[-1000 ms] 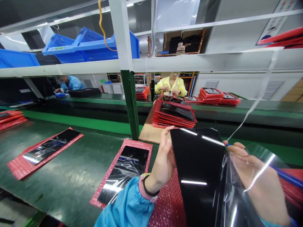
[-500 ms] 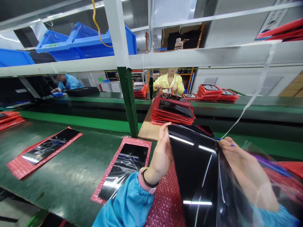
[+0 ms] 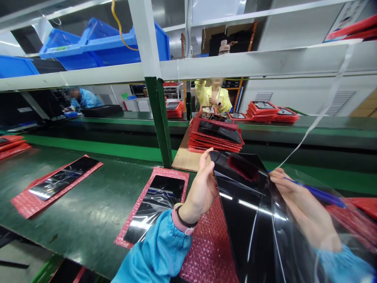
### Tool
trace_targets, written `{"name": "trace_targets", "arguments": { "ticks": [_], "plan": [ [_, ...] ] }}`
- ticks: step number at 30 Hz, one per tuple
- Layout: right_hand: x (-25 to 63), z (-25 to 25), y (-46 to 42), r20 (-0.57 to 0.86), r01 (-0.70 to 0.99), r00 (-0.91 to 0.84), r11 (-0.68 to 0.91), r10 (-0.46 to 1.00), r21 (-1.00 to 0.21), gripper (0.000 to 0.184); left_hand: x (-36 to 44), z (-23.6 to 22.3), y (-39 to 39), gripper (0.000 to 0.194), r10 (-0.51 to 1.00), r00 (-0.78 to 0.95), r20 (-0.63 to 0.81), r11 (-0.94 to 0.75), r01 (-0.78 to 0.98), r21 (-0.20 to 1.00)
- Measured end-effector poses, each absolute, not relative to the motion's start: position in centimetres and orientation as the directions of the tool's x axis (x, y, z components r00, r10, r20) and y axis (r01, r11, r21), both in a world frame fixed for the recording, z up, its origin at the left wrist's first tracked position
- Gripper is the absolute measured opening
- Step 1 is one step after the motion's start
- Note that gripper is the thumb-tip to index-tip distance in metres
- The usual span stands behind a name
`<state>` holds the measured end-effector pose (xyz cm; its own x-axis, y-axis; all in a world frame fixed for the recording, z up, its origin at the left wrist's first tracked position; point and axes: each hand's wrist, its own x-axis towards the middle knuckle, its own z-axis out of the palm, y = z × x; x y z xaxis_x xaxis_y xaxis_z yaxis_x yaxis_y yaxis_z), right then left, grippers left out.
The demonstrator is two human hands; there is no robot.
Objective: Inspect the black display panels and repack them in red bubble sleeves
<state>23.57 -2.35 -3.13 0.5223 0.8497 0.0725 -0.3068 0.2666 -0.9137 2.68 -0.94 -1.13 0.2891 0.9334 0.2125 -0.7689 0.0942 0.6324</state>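
Observation:
My left hand [image 3: 202, 188] grips the left edge of a glossy black screen panel [image 3: 244, 220], tilted up in front of me. Lamps reflect as bright streaks in its surface. A clear protective film [image 3: 290, 236] stands partly away from the panel's right side and spreads over my right hand [image 3: 306, 210]. The fingers of that hand are pinched close to the panel's upper right edge, with a slim blue pen-like stick [image 3: 324, 195] lying in them. A thin white strap [image 3: 306, 135] runs down to these fingertips. Under the panel lies pink bubble wrap [image 3: 210, 243].
Two panels on pink bubble wrap, one nearer [image 3: 156, 208] and one farther left [image 3: 64, 179], lie on the green table [image 3: 85, 212]. Behind them rise a green-and-white post [image 3: 159, 122] and a stack of red-wrapped panels [image 3: 216, 137]. Co-workers sit beyond. Blue bins [image 3: 97, 47] line the shelf.
The panel has tilted a little, shifting its reflections, and a red reflection now shows near its top. The right hand has moved slightly left. The co-worker in yellow has raised an arm.

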Motion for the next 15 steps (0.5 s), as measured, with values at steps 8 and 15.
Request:
{"name": "trace_targets", "arguments": {
  "ticks": [8,15],
  "plan": [
    [23.5,-3.2,-2.3,-0.221,-0.496,0.529,0.086,0.82,-0.864,0.04,2.7,-1.6,-0.1,0.035,0.933,0.314,0.179,0.133,-0.76,0.637],
    [23.1,-3.0,-2.3,-0.218,-0.489,0.512,0.074,0.831,-0.869,0.049,2.9,-2.0,0.3,0.032,0.953,0.246,0.175,0.063,-0.73,0.68]
  ]
}}
